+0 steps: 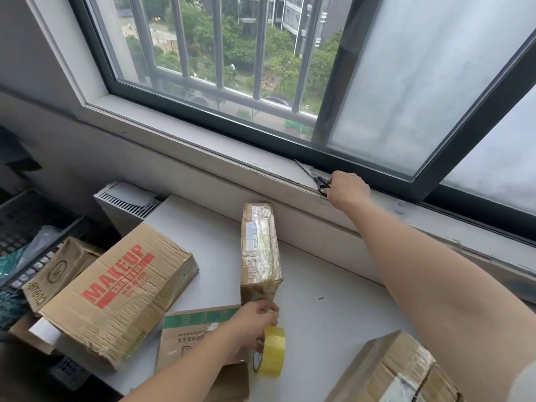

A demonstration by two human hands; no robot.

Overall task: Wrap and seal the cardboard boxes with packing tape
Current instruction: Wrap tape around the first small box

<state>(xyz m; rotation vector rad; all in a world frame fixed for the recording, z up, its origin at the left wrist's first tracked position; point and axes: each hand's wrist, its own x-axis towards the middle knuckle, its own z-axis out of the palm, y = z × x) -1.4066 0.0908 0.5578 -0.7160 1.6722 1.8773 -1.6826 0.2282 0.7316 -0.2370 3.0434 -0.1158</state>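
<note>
Holds the tape roll (271, 352) in the left hand (255, 317) at the near end of the narrow box (259, 245), set heavily taped on the desk (319, 285). Grips the scissors (314, 177) by the handles with the right hand (348, 188) on the windowsill (203, 146) (blades pointing away). Probably the cut-off step: next, needs scissors brought down and the strip kept taut.

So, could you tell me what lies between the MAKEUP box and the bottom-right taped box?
In the head view: a green-printed box, then the left hand holding the tape roll.
</note>
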